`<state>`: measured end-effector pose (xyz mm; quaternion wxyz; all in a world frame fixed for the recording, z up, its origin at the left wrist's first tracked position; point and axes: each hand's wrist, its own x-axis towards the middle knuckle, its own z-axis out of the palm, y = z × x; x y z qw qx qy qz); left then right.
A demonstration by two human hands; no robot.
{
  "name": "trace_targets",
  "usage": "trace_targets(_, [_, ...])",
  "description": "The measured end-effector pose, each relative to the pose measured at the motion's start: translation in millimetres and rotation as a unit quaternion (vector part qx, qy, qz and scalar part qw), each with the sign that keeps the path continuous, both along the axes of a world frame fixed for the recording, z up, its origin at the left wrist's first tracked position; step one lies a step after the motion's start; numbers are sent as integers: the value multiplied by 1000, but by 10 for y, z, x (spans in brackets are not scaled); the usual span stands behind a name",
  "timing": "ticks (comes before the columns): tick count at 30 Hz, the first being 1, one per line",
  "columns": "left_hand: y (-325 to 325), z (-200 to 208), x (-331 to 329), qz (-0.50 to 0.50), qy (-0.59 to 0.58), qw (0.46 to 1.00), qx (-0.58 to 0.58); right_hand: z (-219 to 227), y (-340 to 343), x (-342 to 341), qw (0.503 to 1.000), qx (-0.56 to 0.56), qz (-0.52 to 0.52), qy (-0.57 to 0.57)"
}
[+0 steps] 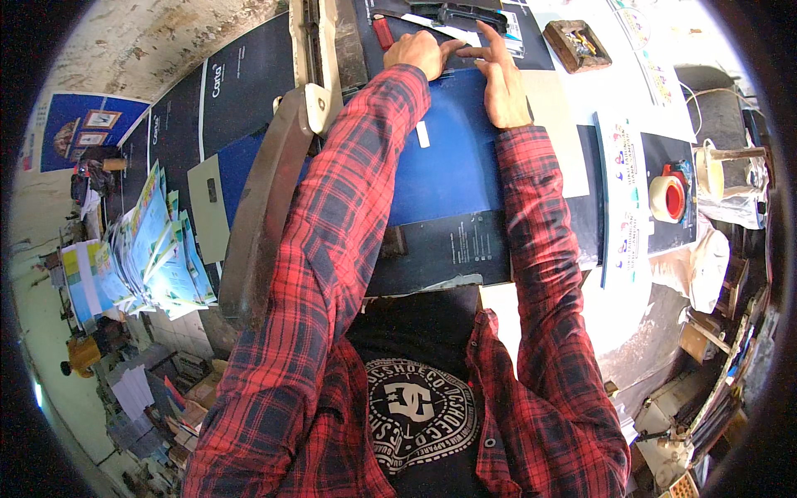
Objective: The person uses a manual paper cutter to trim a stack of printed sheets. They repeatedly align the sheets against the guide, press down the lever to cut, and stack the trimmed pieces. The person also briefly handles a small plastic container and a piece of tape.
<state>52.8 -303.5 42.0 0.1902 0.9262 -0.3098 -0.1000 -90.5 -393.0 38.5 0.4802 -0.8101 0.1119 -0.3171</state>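
A glossy blue sheet (448, 158) lies flat on the dark work surface, with a small white label-like strip (422, 134) on it. At its far edge is my left hand (418, 54), knuckles up, most fingers curled and the index finger reaching right. What lies under those curled fingers is hidden. My right hand (501, 81) rests on the sheet's far right corner, its fingers stretched and apart, fingertips close to the left index finger. Just beyond the left hand lies a small red object (383, 33). A thin white strip (436, 26) and a black tool (461, 15) sit past both hands.
A brown lever arm (270, 207) on a cream metal frame (314, 41) stands close to my left forearm. To the right are a wooden box (577, 46) of small items, a printed strip stack (624, 199) and a tape roll (667, 198). Fanned printed sheets (154, 257) stand left.
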Motion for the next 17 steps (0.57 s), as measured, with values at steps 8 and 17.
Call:
trace_targets(8, [10,-4,-9,5,-1,1000,-9,20,17,-3,1000,-9,-2,-6])
trace_targets(17, [-5,17,-49,15,-26,1000,7,6,-2,1,1000,5,9,2])
